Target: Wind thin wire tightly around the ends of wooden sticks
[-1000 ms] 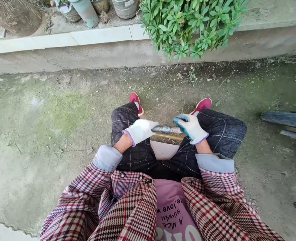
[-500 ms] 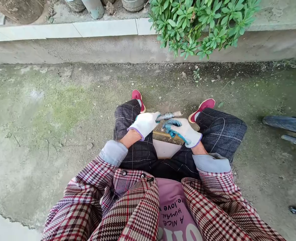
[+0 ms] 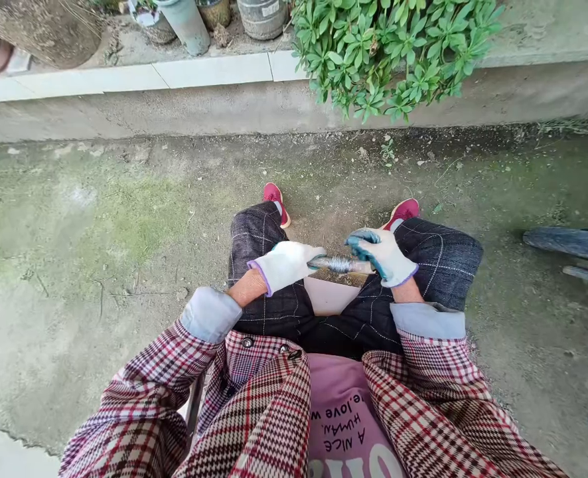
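I sit with my knees apart, both hands in white gloves with teal palms. My left hand (image 3: pixel 287 264) is closed round one end of a short stick wound with grey wire (image 3: pixel 341 265). My right hand (image 3: pixel 382 255) is closed round the other end, so the wire-wound stick lies level between my knees. Below it shows the pale seat edge (image 3: pixel 326 297) I sit on.
Bare, mossy concrete ground (image 3: pixel 99 226) spreads to the left and ahead. A low kerb (image 3: pixel 174 99) carries pots (image 3: pixel 261 14) and a leafy green plant (image 3: pixel 388 46). Dark objects (image 3: pixel 570 242) lie on the ground at the right edge.
My right hand has moved back up onto the right end of the stick, which has dropped from a tilt to level. My left hand has kept its hold.
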Motion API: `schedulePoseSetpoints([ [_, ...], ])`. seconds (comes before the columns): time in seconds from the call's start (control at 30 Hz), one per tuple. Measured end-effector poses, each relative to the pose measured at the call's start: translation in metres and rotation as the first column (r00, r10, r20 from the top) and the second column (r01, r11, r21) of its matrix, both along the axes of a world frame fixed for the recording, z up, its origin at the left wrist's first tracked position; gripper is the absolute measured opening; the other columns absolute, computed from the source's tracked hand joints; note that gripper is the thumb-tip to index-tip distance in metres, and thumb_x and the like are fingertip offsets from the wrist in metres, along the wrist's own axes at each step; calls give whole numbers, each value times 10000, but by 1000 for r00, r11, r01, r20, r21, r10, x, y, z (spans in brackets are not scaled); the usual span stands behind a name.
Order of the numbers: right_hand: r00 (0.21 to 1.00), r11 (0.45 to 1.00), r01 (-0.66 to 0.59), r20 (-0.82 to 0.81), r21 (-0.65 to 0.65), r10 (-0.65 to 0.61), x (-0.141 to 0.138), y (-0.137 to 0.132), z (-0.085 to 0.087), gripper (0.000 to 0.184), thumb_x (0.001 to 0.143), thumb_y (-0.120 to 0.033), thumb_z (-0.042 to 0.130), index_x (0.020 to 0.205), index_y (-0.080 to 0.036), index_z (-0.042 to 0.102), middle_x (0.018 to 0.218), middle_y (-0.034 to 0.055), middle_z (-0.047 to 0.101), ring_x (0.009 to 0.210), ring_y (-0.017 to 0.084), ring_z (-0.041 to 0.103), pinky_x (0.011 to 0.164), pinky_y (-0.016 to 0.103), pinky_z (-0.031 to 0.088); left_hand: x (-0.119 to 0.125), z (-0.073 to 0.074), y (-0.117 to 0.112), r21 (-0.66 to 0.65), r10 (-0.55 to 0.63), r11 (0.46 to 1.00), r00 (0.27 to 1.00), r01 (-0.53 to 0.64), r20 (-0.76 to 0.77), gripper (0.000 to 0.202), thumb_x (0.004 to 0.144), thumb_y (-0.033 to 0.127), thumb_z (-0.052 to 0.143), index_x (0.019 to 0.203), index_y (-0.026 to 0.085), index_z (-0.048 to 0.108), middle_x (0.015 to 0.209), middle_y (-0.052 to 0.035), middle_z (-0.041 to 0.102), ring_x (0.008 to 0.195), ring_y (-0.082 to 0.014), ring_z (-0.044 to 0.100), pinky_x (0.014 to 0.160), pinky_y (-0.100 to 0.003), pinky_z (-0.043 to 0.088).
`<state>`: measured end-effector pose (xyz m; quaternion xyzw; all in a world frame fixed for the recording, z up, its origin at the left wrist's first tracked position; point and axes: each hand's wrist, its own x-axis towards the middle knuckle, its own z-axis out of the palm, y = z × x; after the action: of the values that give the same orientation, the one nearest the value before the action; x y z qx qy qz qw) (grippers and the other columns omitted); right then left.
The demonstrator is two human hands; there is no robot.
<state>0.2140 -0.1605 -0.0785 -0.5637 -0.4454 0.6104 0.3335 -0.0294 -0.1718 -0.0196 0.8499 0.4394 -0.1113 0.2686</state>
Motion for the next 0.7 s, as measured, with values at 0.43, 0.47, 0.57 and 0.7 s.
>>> schedulePoseSetpoints([
  [0.43,965,968,-236,-137,-81,223,-21,-10,0,349,652,-471,852,835,-176,806,693,33,739,550,147,608,515,267,515,2,-16,13,128,348,933,934,-337,-81,334,1047,388,519,1265,219,707,1006,-113,798,940,-293,771,735,-327,481],
  [0.47,959,965,-252,-151,-80,238,-17,-9,1,368,653,-481,860,851,-174,814,714,40,749,562,150,619,524,269,525,4,-15,11,141,322,942,939,-305,-120,335,1055,374,504,1284,222,695,1018,-115,796,944,-295,774,726,-327,482],
  [0.57,951,956,-282,-151,-75,269,-6,-8,5,395,640,-502,882,837,-166,817,689,35,734,539,139,602,501,257,508,10,-14,6,134,220,972,944,-192,-246,341,1054,225,450,1327,206,653,1054,-130,780,959,-299,777,700,-326,487],
  [0.7,964,962,-250,-115,-106,238,8,-5,11,416,603,-516,906,793,-166,787,618,14,680,482,115,536,439,238,427,16,-18,2,59,108,994,938,-94,-330,406,972,28,430,1270,173,664,1013,-146,763,940,-305,777,703,-331,496],
])
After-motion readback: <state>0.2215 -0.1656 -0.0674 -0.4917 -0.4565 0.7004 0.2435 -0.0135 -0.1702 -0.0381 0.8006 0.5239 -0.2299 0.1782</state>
